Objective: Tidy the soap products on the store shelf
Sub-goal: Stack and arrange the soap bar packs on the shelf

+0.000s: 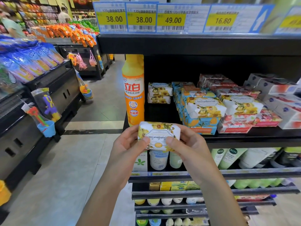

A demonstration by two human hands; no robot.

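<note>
A wrapped soap bar (158, 132), white with yellow flowers, is held in front of the black shelf (244, 139) edge. My left hand (128, 144) grips its left end, thumb on the front. My right hand (189, 144) grips its right end the same way. On the shelf behind, two matching yellow-flower bars (160, 92) are stacked at the back left. To the right stand untidy piles of blue-and-yellow soap bars (200, 110), red-patterned bars (236, 124) and white boxes (283, 105).
A tall orange dish-soap bottle (133, 92) stands at the shelf's left end, close to the held bar. Price tags (172, 18) line the shelf above. Lower shelves hold bottles (228, 159). An aisle floor (65, 176) and display bins (40, 82) lie to the left.
</note>
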